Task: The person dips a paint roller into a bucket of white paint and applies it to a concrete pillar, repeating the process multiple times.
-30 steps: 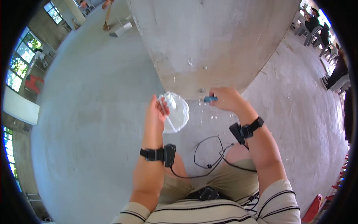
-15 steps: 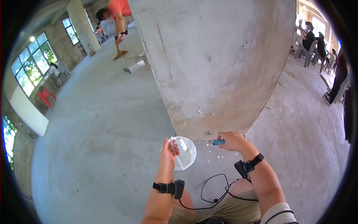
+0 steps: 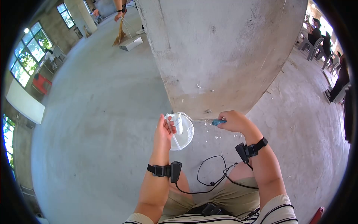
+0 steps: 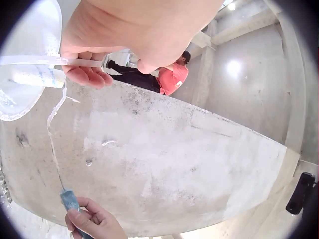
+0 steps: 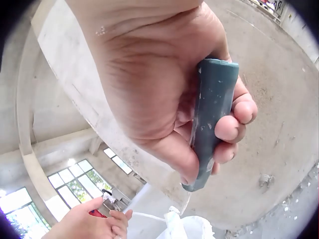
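My left hand (image 3: 164,128) grips the pale strap-like handle (image 3: 172,135) of a white bucket (image 3: 192,131), fingers curled round it. White residue coats the bucket's rim and inside. A paint roller's white sleeve (image 3: 179,125) lies tilted within the bucket, close to the left fingers. In the left wrist view, its thin, white-smeared metal rod (image 4: 52,134) runs to a blue-green grip (image 4: 70,200). My right hand (image 3: 234,122) holds that grip, right of the bucket, with thumb and fingers wrapped round it, as the right wrist view shows (image 5: 212,107).
A broad concrete pillar (image 3: 223,56) stands directly ahead, behind the bucket. White drips (image 3: 216,137) spot the floor between the hands. A black cable (image 3: 201,171) loops over the floor near the knees. Farther left, a person holds a broom (image 3: 120,35) and dustpan (image 3: 132,44); people sit at right.
The head view tilted up, then partly back down, shifting everything in it. Both hands keep their holds on the bucket handle and roller. The person with the broom came into view.
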`<state>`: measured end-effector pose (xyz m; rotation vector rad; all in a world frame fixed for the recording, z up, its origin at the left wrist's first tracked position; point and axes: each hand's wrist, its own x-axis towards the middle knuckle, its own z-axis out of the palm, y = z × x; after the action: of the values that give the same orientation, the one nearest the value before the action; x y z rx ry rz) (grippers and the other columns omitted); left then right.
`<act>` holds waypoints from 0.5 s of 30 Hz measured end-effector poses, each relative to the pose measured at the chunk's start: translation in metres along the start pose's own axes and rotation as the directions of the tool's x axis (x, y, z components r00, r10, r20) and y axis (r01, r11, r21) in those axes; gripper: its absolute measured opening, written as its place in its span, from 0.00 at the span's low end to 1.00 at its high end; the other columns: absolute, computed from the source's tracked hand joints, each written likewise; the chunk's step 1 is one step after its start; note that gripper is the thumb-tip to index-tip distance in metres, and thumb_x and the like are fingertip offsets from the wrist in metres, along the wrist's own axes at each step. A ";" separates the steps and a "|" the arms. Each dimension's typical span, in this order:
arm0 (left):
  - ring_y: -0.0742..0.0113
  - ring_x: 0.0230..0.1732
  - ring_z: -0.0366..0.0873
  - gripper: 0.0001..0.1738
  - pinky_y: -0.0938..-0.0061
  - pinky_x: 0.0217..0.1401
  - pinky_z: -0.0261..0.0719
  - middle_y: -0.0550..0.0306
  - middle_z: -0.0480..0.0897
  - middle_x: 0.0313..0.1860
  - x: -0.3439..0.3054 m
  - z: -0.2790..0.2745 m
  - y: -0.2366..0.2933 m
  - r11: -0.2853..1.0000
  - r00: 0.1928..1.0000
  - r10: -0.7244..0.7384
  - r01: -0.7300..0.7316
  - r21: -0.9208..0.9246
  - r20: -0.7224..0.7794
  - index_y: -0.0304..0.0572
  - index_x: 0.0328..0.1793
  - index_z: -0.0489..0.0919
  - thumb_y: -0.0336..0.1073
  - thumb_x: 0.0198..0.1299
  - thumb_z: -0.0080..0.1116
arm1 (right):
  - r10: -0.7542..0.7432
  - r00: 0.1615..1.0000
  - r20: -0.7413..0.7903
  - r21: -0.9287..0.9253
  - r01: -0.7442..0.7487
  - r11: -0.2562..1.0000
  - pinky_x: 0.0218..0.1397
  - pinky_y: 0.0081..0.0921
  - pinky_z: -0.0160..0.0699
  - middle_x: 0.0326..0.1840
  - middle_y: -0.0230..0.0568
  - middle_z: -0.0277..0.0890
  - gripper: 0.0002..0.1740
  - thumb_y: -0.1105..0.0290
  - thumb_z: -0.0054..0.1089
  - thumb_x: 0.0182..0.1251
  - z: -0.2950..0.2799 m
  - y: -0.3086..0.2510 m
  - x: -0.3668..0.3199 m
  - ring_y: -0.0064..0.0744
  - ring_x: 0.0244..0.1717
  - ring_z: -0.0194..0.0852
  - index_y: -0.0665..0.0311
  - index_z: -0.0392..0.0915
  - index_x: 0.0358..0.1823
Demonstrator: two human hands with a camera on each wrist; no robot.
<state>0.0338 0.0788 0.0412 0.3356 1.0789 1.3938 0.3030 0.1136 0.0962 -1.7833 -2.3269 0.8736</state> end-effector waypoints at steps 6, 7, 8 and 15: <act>0.71 0.27 0.66 0.27 0.78 0.34 0.66 0.62 0.70 0.26 0.001 -0.001 0.000 1.000 1.000 -0.001 0.001 -0.002 -0.002 0.35 0.44 0.72 0.56 0.60 0.48 | -0.087 0.996 -0.030 -0.071 0.084 0.994 0.42 0.34 0.71 0.34 0.43 0.78 0.16 0.62 0.62 0.48 -0.002 -0.005 -0.004 0.44 0.38 0.75 0.59 0.75 0.39; 0.71 0.27 0.66 0.27 0.78 0.34 0.66 0.62 0.70 0.26 0.000 -0.002 0.000 1.000 1.000 -0.001 0.001 -0.002 -0.001 0.35 0.44 0.72 0.56 0.60 0.48 | -0.087 0.996 -0.032 -0.072 0.084 0.994 0.42 0.34 0.71 0.34 0.43 0.78 0.16 0.62 0.62 0.48 -0.002 -0.006 -0.004 0.44 0.38 0.75 0.59 0.75 0.39; 0.71 0.27 0.66 0.27 0.78 0.33 0.66 0.61 0.70 0.26 -0.001 -0.002 -0.001 1.000 1.000 0.004 -0.004 -0.008 -0.002 0.35 0.44 0.72 0.57 0.60 0.48 | -0.064 0.998 -0.008 -0.075 0.063 0.995 0.42 0.34 0.71 0.34 0.43 0.77 0.16 0.62 0.62 0.48 -0.003 -0.007 -0.004 0.44 0.38 0.75 0.58 0.75 0.39; 0.70 0.26 0.67 0.26 0.78 0.32 0.67 0.59 0.71 0.27 0.003 -0.006 -0.005 0.999 1.000 0.003 -0.003 -0.050 -0.010 0.35 0.45 0.72 0.55 0.61 0.49 | -0.057 0.998 0.002 -0.043 0.057 0.997 0.40 0.34 0.72 0.34 0.43 0.78 0.18 0.61 0.63 0.48 -0.002 0.008 -0.001 0.43 0.39 0.75 0.57 0.74 0.40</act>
<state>0.0318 0.0781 0.0336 0.2944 1.0503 1.4242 0.3110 0.1151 0.0944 -1.7228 -2.4022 0.8227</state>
